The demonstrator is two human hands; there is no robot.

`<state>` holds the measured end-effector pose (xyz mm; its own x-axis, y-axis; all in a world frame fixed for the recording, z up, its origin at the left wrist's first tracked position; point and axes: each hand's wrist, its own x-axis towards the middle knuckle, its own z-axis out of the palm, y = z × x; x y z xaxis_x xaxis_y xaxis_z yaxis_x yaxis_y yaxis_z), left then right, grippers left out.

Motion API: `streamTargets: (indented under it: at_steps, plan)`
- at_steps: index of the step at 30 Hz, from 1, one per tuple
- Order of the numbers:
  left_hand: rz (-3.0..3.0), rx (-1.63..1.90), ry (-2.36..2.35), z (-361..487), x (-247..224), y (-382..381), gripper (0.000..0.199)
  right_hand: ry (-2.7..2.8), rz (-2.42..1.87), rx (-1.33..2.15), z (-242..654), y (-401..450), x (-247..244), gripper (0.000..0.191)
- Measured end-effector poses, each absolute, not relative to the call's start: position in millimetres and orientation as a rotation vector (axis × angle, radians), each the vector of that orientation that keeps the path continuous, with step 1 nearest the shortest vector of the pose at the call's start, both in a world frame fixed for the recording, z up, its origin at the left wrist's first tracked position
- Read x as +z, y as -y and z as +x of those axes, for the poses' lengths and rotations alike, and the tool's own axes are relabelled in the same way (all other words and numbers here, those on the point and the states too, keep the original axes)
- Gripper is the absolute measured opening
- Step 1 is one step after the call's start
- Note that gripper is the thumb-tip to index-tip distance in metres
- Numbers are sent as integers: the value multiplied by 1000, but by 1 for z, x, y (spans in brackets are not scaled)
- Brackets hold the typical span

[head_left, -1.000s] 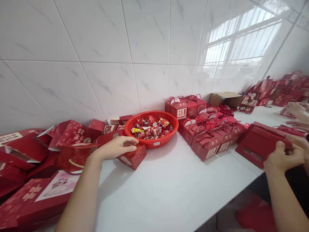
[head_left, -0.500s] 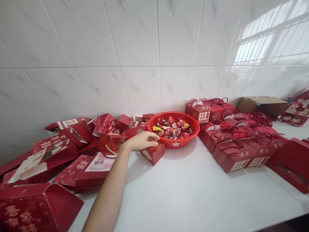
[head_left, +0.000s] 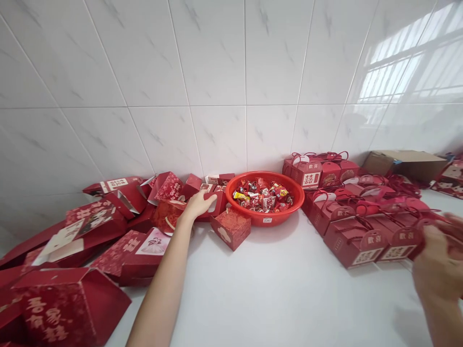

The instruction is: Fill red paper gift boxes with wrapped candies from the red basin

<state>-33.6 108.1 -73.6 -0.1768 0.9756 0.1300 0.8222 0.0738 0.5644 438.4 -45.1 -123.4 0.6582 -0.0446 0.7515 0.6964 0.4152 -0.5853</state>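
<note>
My left hand (head_left: 198,204) reaches over a red gift box (head_left: 218,205) behind the front row, its thumb on the box and its other fingers partly hidden. In front of it lies a small patterned red box (head_left: 231,229), apart from the hand. Beside these stands a red plastic basin (head_left: 265,219) holding many wrapped candies (head_left: 268,201). At the right edge my right hand (head_left: 439,262) is smeared by motion, with something red behind its fingers. It is nearest to the handled red boxes (head_left: 356,243) on the right.
Many folded red boxes (head_left: 60,306) of several shapes pile up on the left of the white table (head_left: 275,294). Rows of handled boxes fill the right side. An open brown cardboard box (head_left: 415,159) stands at the back right, against the tiled wall (head_left: 217,140).
My left hand has moved back and left, off the small patterned box and onto the box behind it. My right hand has come into view; the large red box at the right edge no longer shows.
</note>
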Motion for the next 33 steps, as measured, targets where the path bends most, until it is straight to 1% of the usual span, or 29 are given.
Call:
streamTargets:
  at_steps: [4,8,11,14,17,20,22,25,27,30,33]
  plan:
    - [1713,693,-2144,-31,-88,-118,55,927,-1045,-398,379,30,-119,29]
    - [1555,643,-2236,-23,-101,-126,70,1217,-1052,-181,338,19,-125,20]
    - [1399,658,-2322,-20,-108,-131,82,1412,-997,-86,317,10,-130,16]
    - [1288,709,-2366,-22,-112,-134,84,1523,-970,-45,301,2,-134,16]
    - [1222,792,-2379,-27,-113,-135,80,1563,-978,12,290,-2,-141,18]
    - [1187,916,-2388,-33,-113,-136,72,1592,-1001,87,287,-2,-149,17]
    - [1171,1013,-2385,-38,-113,-136,63,1607,-1010,120,288,-1,-153,16]
    - [1148,1169,-2365,-47,-111,-132,43,1607,-1025,165,288,-1,-156,14]
    - [1161,1285,-2325,-53,-106,-128,33,1602,-1034,197,288,-1,-157,13]
    - [1248,1482,-2198,-60,-93,-121,29,1606,-1042,249,287,-1,-158,12]
    - [1360,1664,-2028,-60,-71,-115,30,1597,-1048,301,285,-1,-160,14]
